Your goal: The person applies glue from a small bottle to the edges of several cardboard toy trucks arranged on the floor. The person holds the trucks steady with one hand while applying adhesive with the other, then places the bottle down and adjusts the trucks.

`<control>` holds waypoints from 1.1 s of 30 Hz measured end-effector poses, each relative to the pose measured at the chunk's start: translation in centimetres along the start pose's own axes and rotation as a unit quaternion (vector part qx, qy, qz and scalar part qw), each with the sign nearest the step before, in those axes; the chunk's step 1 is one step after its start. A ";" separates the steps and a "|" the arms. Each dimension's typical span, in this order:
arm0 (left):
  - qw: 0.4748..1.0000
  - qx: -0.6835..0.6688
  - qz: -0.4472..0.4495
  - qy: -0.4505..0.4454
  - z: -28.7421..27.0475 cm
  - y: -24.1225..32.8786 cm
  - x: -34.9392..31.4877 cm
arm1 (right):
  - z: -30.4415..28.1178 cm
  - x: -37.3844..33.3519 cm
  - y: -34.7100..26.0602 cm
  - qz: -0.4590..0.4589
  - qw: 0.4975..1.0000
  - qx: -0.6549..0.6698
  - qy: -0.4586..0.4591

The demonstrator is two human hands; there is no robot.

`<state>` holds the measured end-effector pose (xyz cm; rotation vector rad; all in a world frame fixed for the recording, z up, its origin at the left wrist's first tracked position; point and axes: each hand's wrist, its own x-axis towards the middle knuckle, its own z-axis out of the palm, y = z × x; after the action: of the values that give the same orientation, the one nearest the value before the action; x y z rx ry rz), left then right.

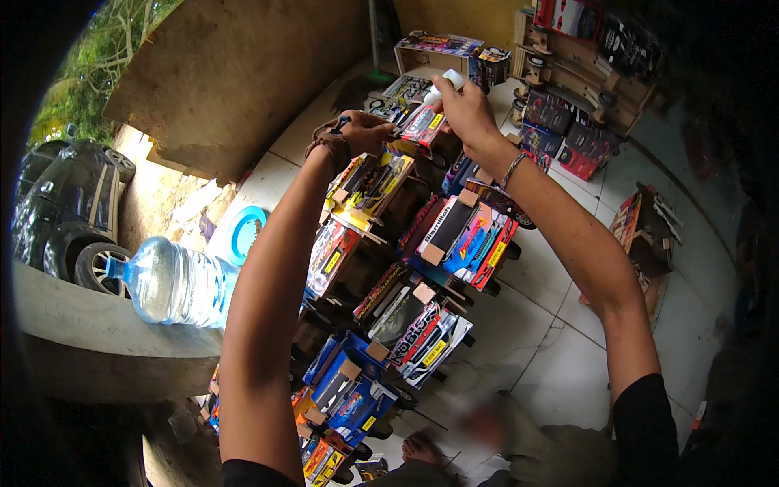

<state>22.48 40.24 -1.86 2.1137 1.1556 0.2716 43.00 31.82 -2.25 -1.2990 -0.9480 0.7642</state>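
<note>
from the head view i saw my right hand (466, 109) pinching a small white bottle (449, 83) over a toy truck (423, 123) that my left hand (361, 130) gripped. i judged many stacked trucks (422, 325) finished. the open cardboard box (430, 55) behind held more; the water jug (174, 284) looked nearly empty.

Both bare forearms enter from lower edge, stretched far forward and converging at top centre. Left arm rises nearly straight, dark sleeve at shoulder, brown band at wrist; left hand (363, 130) curled, knuckles toward camera, fingers closed in grip, contents hidden. Right arm bent at elbow, dark sleeve on upper arm, beaded bracelet on wrist; right hand (465, 109) raised slightly higher, fingers pinched shut, thumb side up. Hands near each other, not touching.
</note>
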 end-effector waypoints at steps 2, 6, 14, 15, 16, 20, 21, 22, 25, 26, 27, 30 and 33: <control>0.999 -0.041 -0.010 0.021 0.0 0.1 -0.1 | 0.1 -0.1 -0.2 -0.003 1.000 0.014 0.005; 0.995 -0.096 -0.019 0.020 0.1 -0.1 0.0 | 0.1 -0.2 -0.2 -0.058 0.994 -0.090 0.015; 0.995 -0.095 -0.033 -0.019 -0.2 0.0 -0.4 | 0.4 -0.7 0.3 -0.150 0.961 -0.227 0.047; 0.995 -0.092 -0.041 -0.013 -0.2 0.1 -0.5 | 0.6 -0.6 0.3 -0.137 0.960 -0.238 0.049; 0.995 -0.088 -0.049 -0.007 -0.2 0.1 -0.5 | 0.8 -0.4 0.3 -0.125 0.959 -0.250 0.051; 0.996 -0.075 -0.048 0.003 -0.1 0.2 -0.4 | 1.0 0.0 0.7 -0.091 0.973 -0.209 0.036; 0.996 -0.080 -0.048 0.004 -0.1 0.2 -0.5 | 1.1 0.1 0.9 -0.090 0.968 -0.231 0.045; 0.995 -0.084 -0.047 0.006 -0.1 0.3 -0.6 | 1.3 0.3 1.1 -0.095 0.964 -0.244 0.055; 0.995 -0.067 -0.076 0.017 0.0 0.6 -0.9 | 1.7 0.7 1.8 -0.106 0.962 -0.239 0.078; 0.993 -0.064 -0.093 0.021 0.0 0.7 -1.0 | 1.8 0.9 2.0 -0.109 0.964 -0.229 0.083; 0.994 -0.058 -0.092 0.017 -0.1 0.7 -1.2 | 1.9 1.0 2.3 -0.114 0.962 -0.234 0.087; 0.994 -0.062 -0.088 0.003 -0.2 0.9 -1.3 | 1.9 1.6 3.0 -0.125 0.955 -0.251 0.100; 0.994 -0.065 -0.090 -0.008 -0.3 0.8 -1.2 | 1.8 2.1 3.4 -0.133 0.947 -0.272 0.102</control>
<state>22.17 39.13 -0.93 1.8828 1.2748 0.2391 42.43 34.90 -5.33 -1.6429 -1.1796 0.1473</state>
